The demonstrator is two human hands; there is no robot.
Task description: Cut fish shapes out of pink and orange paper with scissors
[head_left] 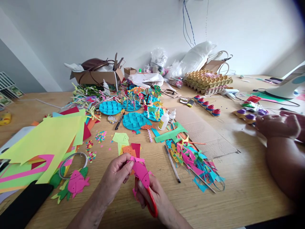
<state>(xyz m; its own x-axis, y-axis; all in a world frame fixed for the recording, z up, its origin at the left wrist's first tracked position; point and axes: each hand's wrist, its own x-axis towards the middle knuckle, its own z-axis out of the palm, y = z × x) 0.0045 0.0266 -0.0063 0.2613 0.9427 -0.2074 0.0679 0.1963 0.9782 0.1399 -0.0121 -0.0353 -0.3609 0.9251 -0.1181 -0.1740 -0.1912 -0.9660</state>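
Pink paper fish [141,174], at six o'clock in view, is between both hands — the left hand [120,170] pinches its upper end; the right hand [150,190] curls around red-handled scissors [152,205]. From the fish, paper scraps [197,162] lie at three o'clock, glue bottles [163,121] stand at one, a cardboard box [95,77] at eleven.

A pale wall [133,28] rises behind a wooden table [247,190].

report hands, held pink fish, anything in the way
Left hand pinching pink fish. Right hand holding red scissors. Orange paper just beyond, partly hidden by left hand.
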